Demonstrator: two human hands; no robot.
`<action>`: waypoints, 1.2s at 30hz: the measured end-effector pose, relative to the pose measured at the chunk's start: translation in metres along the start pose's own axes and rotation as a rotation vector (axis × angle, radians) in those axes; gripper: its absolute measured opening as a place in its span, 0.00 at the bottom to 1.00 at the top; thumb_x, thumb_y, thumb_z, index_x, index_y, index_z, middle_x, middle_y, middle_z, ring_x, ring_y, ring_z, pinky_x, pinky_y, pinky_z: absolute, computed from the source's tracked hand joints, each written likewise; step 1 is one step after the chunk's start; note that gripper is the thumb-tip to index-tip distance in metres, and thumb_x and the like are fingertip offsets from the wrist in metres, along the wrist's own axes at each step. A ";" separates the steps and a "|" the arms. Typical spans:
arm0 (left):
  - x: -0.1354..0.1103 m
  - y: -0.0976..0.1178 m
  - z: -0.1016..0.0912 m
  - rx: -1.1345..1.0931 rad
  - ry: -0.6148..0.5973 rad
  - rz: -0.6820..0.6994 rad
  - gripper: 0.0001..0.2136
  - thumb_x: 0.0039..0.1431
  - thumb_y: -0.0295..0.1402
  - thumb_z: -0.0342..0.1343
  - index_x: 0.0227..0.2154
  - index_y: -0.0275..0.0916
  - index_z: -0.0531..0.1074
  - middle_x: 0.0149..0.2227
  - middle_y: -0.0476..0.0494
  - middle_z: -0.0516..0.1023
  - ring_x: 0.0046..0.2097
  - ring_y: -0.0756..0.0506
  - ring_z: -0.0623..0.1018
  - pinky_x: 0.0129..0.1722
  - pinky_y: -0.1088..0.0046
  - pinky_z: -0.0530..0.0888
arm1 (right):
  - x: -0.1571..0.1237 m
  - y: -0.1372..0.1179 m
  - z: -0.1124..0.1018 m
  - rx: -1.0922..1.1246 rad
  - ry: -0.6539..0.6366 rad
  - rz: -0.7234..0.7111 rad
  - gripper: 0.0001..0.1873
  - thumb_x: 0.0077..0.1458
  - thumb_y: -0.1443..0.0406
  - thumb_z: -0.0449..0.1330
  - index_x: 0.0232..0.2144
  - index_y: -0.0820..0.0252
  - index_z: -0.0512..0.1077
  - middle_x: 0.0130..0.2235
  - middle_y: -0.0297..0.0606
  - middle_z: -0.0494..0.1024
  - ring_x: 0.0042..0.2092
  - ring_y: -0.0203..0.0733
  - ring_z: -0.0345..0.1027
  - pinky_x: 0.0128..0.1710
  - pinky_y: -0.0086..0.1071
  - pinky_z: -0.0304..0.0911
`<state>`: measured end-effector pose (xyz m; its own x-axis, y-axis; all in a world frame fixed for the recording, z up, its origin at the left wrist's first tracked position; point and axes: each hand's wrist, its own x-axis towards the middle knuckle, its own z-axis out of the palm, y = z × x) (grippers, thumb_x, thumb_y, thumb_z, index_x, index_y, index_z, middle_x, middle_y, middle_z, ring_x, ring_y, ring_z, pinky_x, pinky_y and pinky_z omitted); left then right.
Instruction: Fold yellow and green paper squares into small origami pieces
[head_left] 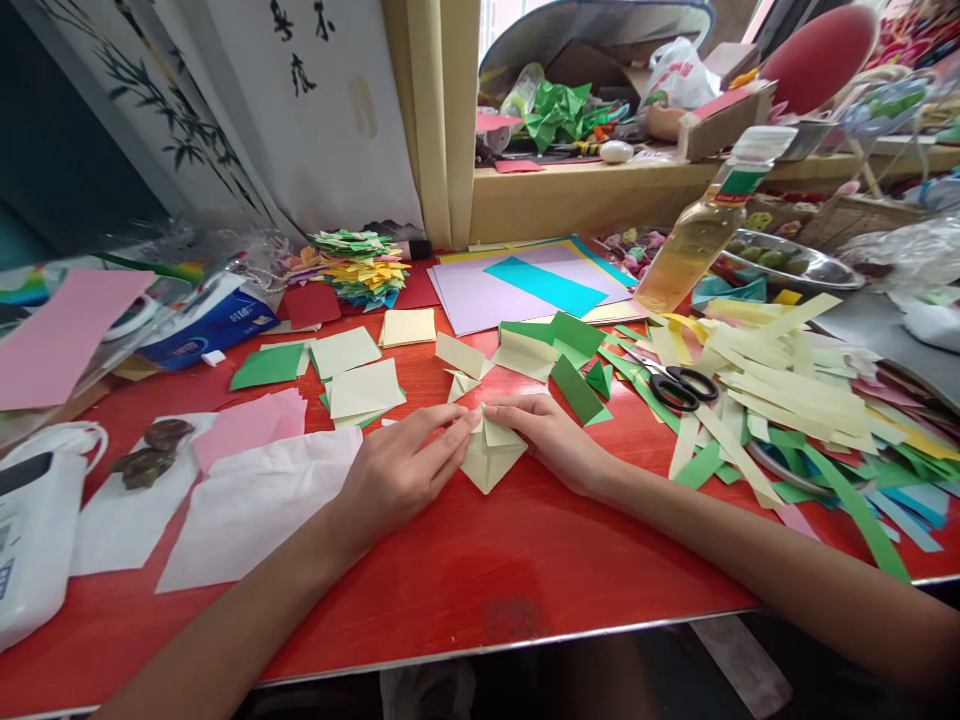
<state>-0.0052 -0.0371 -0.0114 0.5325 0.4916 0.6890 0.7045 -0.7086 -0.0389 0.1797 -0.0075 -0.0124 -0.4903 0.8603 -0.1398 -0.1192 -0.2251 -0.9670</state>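
A pale yellow folded paper piece (491, 458) lies on the red table (480, 570) in front of me. My left hand (405, 462) presses its fingertips onto the piece's left upper edge, fingers held together. My right hand (551, 432) pinches the piece's top right edge. Both hands touch the same paper. Other pale yellow squares (365, 388) and green folded pieces (577, 385) lie just beyond the hands.
Black-handled scissors (679, 383) rest right of the hands beside a heap of yellow and green paper strips (787, 400). A bottle of yellow liquid (701, 232) leans behind them. Purple and teal sheets (525, 285), a stack of folded pieces (360, 265), white paper (255, 500) and a tissue pack (206, 325) surround the work area.
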 end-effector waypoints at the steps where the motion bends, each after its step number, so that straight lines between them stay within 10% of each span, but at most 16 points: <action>1: 0.000 0.000 0.000 0.011 -0.011 0.018 0.16 0.56 0.26 0.50 0.48 0.40 0.66 0.42 0.44 0.76 0.40 0.49 0.76 0.37 0.75 0.74 | 0.000 0.000 0.000 0.010 0.005 0.000 0.13 0.52 0.58 0.56 0.25 0.62 0.73 0.26 0.35 0.73 0.29 0.36 0.64 0.31 0.30 0.57; 12: 0.005 0.003 0.000 0.025 -0.054 0.058 0.15 0.57 0.28 0.50 0.48 0.36 0.66 0.42 0.41 0.75 0.41 0.47 0.76 0.38 0.72 0.74 | -0.001 0.000 0.003 0.050 0.056 -0.039 0.13 0.51 0.60 0.57 0.21 0.63 0.71 0.23 0.33 0.71 0.25 0.32 0.60 0.26 0.27 0.54; 36: 0.017 0.009 -0.003 -0.697 -0.220 -0.752 0.08 0.58 0.36 0.49 0.38 0.44 0.71 0.38 0.49 0.75 0.40 0.48 0.73 0.37 0.72 0.71 | -0.002 -0.003 0.001 -0.098 0.019 -0.105 0.13 0.54 0.57 0.54 0.33 0.59 0.74 0.29 0.35 0.73 0.31 0.36 0.66 0.31 0.29 0.60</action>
<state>0.0085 -0.0369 0.0019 0.1923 0.9581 0.2125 0.5001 -0.2820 0.8188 0.1804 -0.0087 -0.0096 -0.4633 0.8853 -0.0397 -0.0833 -0.0882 -0.9926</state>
